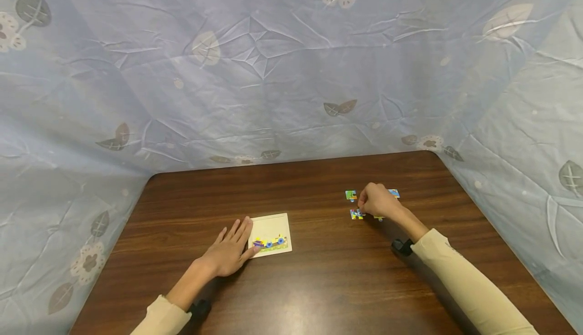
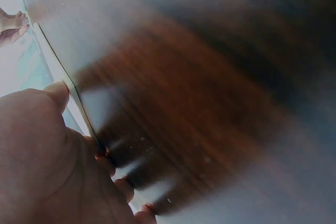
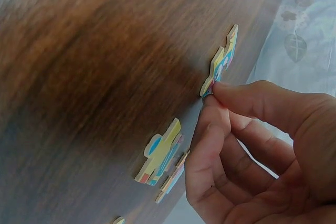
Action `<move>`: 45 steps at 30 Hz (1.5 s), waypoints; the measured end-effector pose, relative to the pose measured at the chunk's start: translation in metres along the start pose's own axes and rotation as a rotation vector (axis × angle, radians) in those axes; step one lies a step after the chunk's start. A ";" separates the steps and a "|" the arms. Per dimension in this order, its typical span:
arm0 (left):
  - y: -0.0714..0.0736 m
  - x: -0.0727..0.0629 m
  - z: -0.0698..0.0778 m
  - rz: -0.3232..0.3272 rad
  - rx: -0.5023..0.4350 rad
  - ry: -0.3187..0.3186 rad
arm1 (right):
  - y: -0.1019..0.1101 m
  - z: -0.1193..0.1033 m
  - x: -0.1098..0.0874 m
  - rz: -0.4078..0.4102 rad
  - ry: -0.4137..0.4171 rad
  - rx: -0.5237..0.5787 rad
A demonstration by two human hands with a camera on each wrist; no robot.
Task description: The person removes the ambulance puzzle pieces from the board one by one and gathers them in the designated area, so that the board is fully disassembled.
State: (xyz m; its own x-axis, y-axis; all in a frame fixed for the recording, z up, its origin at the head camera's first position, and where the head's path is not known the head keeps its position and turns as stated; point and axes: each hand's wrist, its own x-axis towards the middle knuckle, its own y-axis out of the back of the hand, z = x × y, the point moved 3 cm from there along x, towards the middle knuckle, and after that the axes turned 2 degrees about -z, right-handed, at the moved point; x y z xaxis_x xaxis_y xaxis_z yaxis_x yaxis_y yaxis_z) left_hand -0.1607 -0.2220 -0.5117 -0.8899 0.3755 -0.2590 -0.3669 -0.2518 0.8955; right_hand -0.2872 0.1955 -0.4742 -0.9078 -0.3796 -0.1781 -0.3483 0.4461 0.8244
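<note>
A shallow cream puzzle board [image 1: 268,226] lies left of centre, with assembled pieces along its near edge showing a colourful wheeled picture [image 1: 269,244]. Flat on the board's left side rests my left hand [image 1: 225,254], fingers spread and thumb over the lower corner; the left wrist view shows its thumb against the board's edge [image 2: 81,111]. Over at the right, my right hand [image 1: 378,201] pinches a jigsaw piece [image 3: 223,61] between thumb and index finger, low over the table. In the head view that blue and yellow piece [image 1: 356,214] shows just below the fingertips.
Around the right hand lie other loose jigsaw pieces: a green one [image 1: 350,194], a blue one [image 1: 394,193] and a yellow one [image 1: 379,218] partly hidden by the hand. The dark wooden table [image 1: 319,274] meets a patterned cloth [image 1: 291,97] at the back and sides.
</note>
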 end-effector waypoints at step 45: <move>-0.016 0.006 0.056 0.003 0.143 -0.061 | -0.094 -0.170 0.017 -0.206 0.476 -0.072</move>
State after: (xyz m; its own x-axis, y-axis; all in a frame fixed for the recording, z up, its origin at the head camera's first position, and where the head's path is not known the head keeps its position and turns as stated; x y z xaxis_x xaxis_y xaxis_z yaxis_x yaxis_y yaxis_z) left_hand -0.1445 -0.1654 -0.5074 -0.8711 0.4296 -0.2379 -0.3183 -0.1249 0.9397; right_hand -0.2300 0.0092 -0.4638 -0.6094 -0.7877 -0.0903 -0.4762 0.2726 0.8360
